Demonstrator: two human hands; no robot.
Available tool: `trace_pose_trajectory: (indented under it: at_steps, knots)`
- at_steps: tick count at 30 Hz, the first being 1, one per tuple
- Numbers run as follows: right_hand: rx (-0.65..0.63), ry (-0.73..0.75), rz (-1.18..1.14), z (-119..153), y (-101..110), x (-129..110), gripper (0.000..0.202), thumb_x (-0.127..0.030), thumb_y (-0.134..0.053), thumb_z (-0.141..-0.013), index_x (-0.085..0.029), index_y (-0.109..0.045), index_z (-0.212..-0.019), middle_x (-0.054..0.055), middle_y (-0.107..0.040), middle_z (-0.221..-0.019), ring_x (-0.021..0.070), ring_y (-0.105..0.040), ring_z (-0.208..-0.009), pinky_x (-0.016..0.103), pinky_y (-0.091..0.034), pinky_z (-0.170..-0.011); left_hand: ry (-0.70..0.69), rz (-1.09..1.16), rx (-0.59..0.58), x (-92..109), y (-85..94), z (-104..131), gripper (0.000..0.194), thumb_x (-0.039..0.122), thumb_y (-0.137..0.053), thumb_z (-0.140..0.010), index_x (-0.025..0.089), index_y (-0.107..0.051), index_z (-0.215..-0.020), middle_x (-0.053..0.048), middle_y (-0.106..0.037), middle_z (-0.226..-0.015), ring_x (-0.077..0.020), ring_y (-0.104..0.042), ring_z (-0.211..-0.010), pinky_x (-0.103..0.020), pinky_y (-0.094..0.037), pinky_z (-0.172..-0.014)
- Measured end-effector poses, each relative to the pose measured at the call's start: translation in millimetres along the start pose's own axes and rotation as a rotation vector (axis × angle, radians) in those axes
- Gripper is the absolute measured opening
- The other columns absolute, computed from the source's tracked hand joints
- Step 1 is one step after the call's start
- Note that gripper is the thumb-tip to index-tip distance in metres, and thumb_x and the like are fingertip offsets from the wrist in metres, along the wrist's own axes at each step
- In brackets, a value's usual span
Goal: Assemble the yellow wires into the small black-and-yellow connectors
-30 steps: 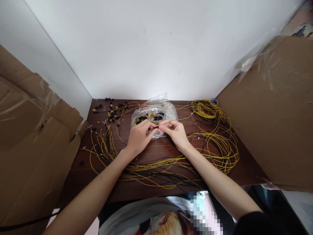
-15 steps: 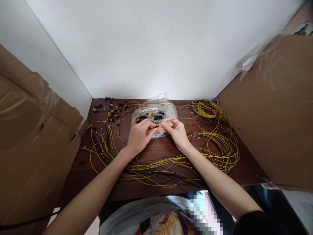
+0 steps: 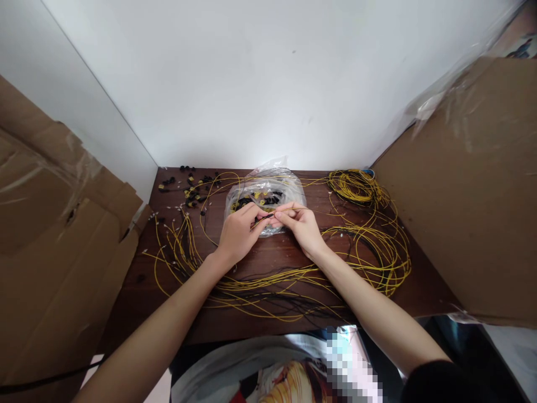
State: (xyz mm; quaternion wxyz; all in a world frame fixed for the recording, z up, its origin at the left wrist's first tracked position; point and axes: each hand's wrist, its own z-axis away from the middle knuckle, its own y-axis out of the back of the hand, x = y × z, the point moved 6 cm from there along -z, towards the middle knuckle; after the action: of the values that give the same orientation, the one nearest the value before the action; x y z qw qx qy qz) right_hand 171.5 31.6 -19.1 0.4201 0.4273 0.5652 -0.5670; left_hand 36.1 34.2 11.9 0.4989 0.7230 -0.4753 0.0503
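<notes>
The left hand [image 3: 239,232] is hovering over the middle of the dark wooden bench [image 3: 277,257], its fingers [image 3: 259,214] curled and pressed together, pinching a small black connector [image 3: 268,216] at their tips. The right hand [image 3: 301,225] is meeting it from the other side, thumb and forefinger closed in a tight pinch on a thin yellow wire [image 3: 319,210] just where it is reaching the connector. The fingertips of the two hands are nearly touching, with the connector sitting between them. From the right fingers the wire is running away to the right and slightly beyond them, towards a coiled bundle of yellow wire [image 3: 354,187] lying near the far right corner.

Directly beyond the fingers, and partly under them, a clear plastic bag [image 3: 268,187] is lying, holding black and yellow parts. Further beyond the left fingers and off to their left, loose black connectors [image 3: 193,193] are lying scattered. Nearer than the fingers, under both wrists and forearms, long loops of yellow and black wires [image 3: 268,285] are spreading across the bench. Cardboard sheets [image 3: 470,190] are standing well apart on either side.
</notes>
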Motion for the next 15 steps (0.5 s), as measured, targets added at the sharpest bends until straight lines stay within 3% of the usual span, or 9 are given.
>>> trace_pose_trajectory:
  at_steps: [7, 15]
  knots:
    - [-0.009, 0.004, -0.104, -1.9, -0.3, 2.6, 0.036, -0.037, -0.077, -0.062, -0.019, -0.053, -0.08, -0.002, -0.068, -0.063, 0.0133, -0.067, -0.06, 0.026, -0.056, -0.063, 0.002, 0.001, -0.003, 0.4, 0.5, -0.2, 0.009, 0.021, -0.054, -0.085, 0.015, -0.06, -0.082, -0.002, -0.062, -0.078, -0.013, -0.055, -0.069, -0.024, -0.039, -0.06]
    - [0.004, 0.004, 0.021, 0.4, -1.5, -2.4, 0.032, -0.035, -0.08, -0.058, -0.015, -0.063, -0.078, 0.0, -0.068, -0.065, 0.0113, -0.065, -0.058, 0.026, -0.054, -0.065, 0.011, 0.015, -0.009, -1.8, -0.8, 0.2, 0.008, 0.021, -0.055, -0.085, 0.015, -0.061, -0.083, -0.003, -0.062, -0.08, -0.0132, -0.055, -0.07, -0.024, -0.039, -0.061]
